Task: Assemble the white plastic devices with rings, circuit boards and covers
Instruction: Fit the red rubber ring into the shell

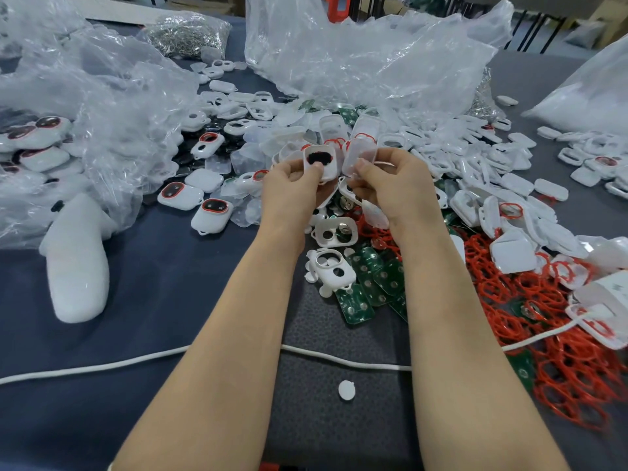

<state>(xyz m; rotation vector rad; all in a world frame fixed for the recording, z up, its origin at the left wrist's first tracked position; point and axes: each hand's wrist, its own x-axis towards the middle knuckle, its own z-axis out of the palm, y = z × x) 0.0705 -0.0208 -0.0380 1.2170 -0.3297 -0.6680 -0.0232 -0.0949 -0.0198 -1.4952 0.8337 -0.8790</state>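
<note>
The white shell, gripped in the left hand above the tabletop heap, could take the clear cover pinched in the right hand crooked if misaligned, unseating its dark insert; the left bag holds finished devices, the far bag small metal parts.

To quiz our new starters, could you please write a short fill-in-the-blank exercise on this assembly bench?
The left hand grips the shell, the right hand the cover; the see-through part is the ____.
The loose rings piled beside the right forearm are ____.
The circuit boards between the forearms are ____.
Missing words: cover, red, green.
</note>
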